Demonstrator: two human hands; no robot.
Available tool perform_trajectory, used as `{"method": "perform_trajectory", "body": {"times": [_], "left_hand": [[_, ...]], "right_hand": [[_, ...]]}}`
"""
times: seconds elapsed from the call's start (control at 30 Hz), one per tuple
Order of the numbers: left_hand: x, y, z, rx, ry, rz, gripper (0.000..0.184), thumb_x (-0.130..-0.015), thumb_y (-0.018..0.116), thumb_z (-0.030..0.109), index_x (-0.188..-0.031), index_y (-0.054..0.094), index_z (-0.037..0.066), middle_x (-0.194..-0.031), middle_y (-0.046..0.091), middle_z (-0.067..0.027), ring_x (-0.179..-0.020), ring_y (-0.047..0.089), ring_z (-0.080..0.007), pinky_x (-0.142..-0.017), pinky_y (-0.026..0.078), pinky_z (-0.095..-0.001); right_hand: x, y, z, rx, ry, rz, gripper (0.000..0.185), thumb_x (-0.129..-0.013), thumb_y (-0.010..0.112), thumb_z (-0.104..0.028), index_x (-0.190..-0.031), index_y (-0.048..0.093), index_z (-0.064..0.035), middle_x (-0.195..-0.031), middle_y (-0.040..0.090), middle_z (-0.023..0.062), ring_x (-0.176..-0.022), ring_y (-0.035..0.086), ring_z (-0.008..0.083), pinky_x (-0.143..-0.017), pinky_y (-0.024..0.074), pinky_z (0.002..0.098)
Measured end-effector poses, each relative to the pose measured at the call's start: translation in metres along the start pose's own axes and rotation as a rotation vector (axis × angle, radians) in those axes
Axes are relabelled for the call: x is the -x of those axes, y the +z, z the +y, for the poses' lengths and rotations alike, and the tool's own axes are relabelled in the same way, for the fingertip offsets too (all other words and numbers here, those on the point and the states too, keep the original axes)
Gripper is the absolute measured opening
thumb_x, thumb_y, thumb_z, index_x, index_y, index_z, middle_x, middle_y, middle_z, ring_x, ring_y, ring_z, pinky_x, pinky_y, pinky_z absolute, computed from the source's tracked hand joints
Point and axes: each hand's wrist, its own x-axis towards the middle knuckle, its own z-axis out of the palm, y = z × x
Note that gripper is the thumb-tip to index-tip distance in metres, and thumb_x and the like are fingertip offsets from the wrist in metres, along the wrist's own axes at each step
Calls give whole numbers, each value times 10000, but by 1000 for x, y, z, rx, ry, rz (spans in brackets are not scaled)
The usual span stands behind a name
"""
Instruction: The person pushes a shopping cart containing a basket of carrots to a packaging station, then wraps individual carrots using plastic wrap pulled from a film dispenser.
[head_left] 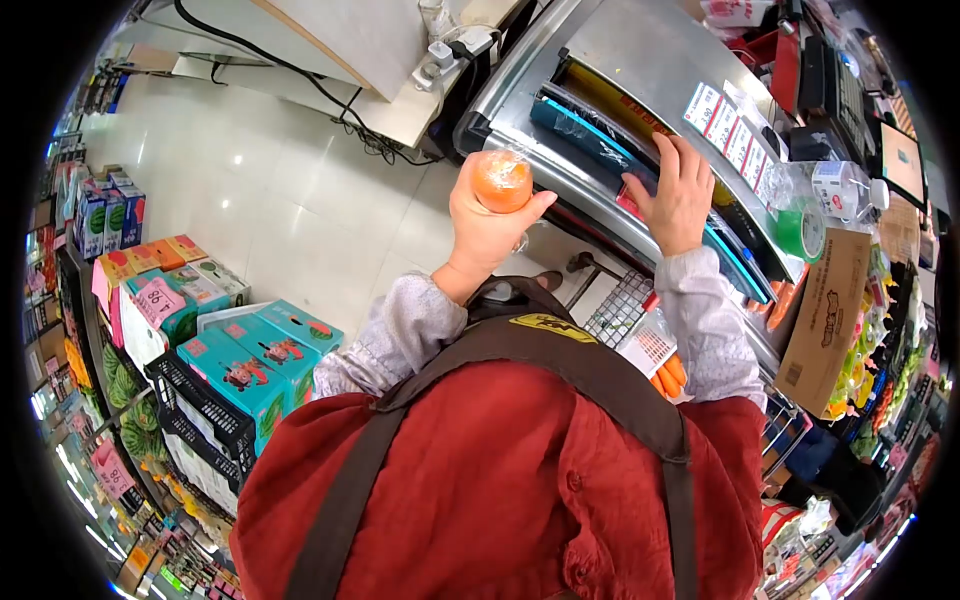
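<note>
My left hand (473,225) is closed around a round orange fruit (502,183) with clear plastic film over it, held up in front of the metal counter. Its thumb points out to the right. My right hand (678,198) rests with fingers apart over a slot in the counter, at a dark panel with a blue edge (590,135). It looks to touch the panel, and nothing shows in its grasp. A small red patch (629,203) shows beside its thumb. The fruit's underside is hidden by my palm.
Price labels (722,125) lie on the metal counter (640,50). Green tape (800,235), a plastic bottle (840,190) and a cardboard box (825,320) are at the right. A wire basket (612,303) stands below. Teal cartons (250,355) are stacked at the left, and cables (375,140) hang behind.
</note>
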Motion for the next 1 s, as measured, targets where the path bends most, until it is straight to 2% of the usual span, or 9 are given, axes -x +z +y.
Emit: {"method": "perform_trajectory", "body": {"times": [0.1,0.2,0.4,0.47,0.57,0.63,0.73,0.97,1.0], "left_hand": [[-6,0,8,-81,51,-18,451,-650,854,87,-972,545,24,-853,610,-28,-763,562,-89,-707,481,-239],[-11,5,23,-203,130,-36,457,-648,854,103,-979,549,24,-841,631,-49,-759,591,-105,-703,495,-253],[-20,4,25,-229,177,-67,455,-657,850,159,-990,561,42,-820,664,-75,-731,653,-169,-665,521,-288],[-21,2,26,-280,194,-64,457,-657,849,173,-991,563,48,-819,666,-79,-730,663,-190,-660,524,-296],[-25,0,25,-396,280,-88,487,-660,850,114,-1031,542,37,-840,648,-36,-740,602,-101,-676,513,-252],[-26,0,26,-397,275,-68,474,-652,843,233,-989,564,51,-819,653,-100,-738,668,-258,-657,525,-323],[-26,-1,29,-419,269,-79,471,-652,838,219,-995,560,51,-827,652,-106,-740,667,-268,-661,526,-330],[-24,2,29,-433,266,-83,506,-610,860,161,-1003,558,59,-848,658,-116,-747,665,-289,-669,526,-335],[-24,2,30,-423,254,-97,487,-634,846,144,-1015,558,50,-853,664,-93,-755,651,-214,-687,522,-305]], "right_hand": [[2,-21,-28,-177,-38,156,497,-689,773,-223,-1125,579,-84,-1143,550,114,-1024,513,311,-882,396,416],[-4,-49,-72,-492,-108,201,366,-660,797,-193,-967,635,-78,-986,609,89,-894,569,279,-786,441,381],[-23,-61,-108,-741,92,122,383,-598,844,-235,-877,640,-71,-886,601,70,-831,580,261,-721,471,352],[-25,-60,-112,-740,102,128,410,-581,854,-247,-868,627,-61,-877,596,74,-822,581,262,-713,480,347],[-27,-60,-118,-721,131,91,406,-585,854,-246,-858,617,-61,-880,595,73,-814,582,253,-712,481,343],[-27,-55,-119,-714,136,96,407,-590,854,-249,-855,611,-58,-877,596,72,-800,581,244,-696,483,336],[-29,-68,-125,-874,319,66,393,-608,846,-229,-866,609,-52,-877,596,74,-774,586,237,-673,482,327],[-26,-60,-117,-823,110,77,137,-714,757,-80,-769,634,-53,-806,612,65,-760,596,221,-672,476,314],[-25,-61,-116,-822,110,78,137,-714,757,-80,-769,634,-53,-806,612,65,-760,596,221,-672,476,314]]}}
